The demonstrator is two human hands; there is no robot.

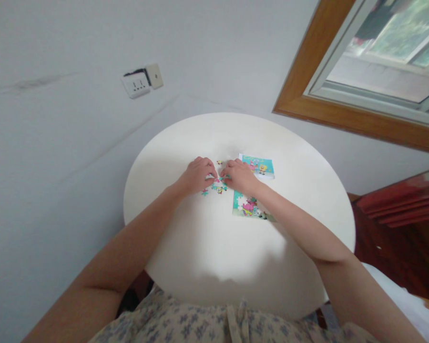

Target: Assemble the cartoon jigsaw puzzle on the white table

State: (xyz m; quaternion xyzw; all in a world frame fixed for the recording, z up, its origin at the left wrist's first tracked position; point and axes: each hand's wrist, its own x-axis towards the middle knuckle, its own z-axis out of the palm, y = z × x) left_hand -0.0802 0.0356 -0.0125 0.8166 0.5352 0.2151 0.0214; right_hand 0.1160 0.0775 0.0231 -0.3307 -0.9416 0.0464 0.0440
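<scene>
Loose jigsaw puzzle pieces [219, 189] in teal, pink and yellow lie in a small heap on the round white table [214, 247]. My left hand [200, 175] is at the heap's left side, its thumb and fingers curled in a pinch on a puzzle piece. From the right, my right hand [241, 177] pinches at a piece too, its fingertips close to the left ones. The pieces at the fingertips are small and partly hidden. Beneath my right wrist lies a partly filled jigsaw board [248, 209] with a pink cartoon figure, its right part covered by my forearm.
Behind my right hand lies a teal cartoon picture sheet [266, 166]. One single piece [219, 162] rests beyond the heap. A white wall with a socket [137, 85] borders the table's far side. At the upper right is a wood-framed window [296, 95].
</scene>
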